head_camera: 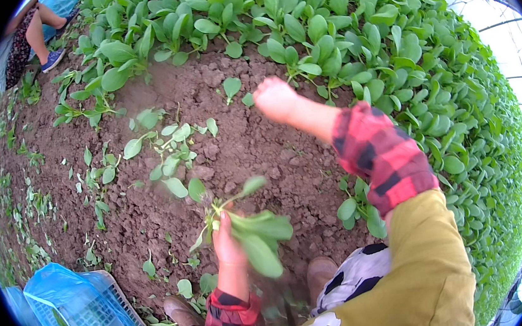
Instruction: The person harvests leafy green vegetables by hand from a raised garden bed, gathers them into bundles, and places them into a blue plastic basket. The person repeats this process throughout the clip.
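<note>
My left hand (229, 246) grips an uprooted leafy green plant (259, 235) near its base, its broad leaves pointing right and its roots towards the upper left. Out over the soil, my right hand (275, 95) is curled in a fist, blurred, close to the edge of a dense bed of leafy greens (324, 41); whether it holds something small cannot be told. A small seedling (232, 87) stands in the soil just left of it. Loose leaves and small plants (172, 158) lie on the soil beyond my left hand.
A plastic crate (110, 317) lined with blue film stands at the lower left. My boots (321, 276) are on the brown soil (250, 154). A small clump of greens (361, 207) grows below my right forearm. Another person's leg and blue shoe (53, 59) show at the upper left.
</note>
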Motion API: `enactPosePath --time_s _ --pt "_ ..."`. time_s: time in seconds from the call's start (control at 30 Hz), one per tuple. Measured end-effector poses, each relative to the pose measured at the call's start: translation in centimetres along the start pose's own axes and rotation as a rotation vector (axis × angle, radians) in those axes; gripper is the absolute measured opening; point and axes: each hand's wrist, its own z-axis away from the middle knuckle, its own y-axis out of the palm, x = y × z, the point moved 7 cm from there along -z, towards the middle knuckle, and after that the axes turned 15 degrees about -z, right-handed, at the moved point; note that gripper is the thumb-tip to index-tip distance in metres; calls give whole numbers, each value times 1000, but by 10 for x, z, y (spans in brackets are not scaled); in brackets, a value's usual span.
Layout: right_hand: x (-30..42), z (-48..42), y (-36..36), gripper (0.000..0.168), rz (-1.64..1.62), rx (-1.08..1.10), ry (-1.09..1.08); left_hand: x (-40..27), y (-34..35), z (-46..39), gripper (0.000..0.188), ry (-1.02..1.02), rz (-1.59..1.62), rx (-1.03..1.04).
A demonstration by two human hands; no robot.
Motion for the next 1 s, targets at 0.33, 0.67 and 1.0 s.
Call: enactPosePath --time_s 0.33,0.67,1.0 --pt "-92 -23 34 31 317 529 513 9 -32 4 31 -115 -82 -2" --pt "148 74 2 35 -976 640 -45 5 15 -24 45 -46 33 -69" --pt "-115 20 8 29 500 450 451 -14 3 -3 33 1 -68 45"
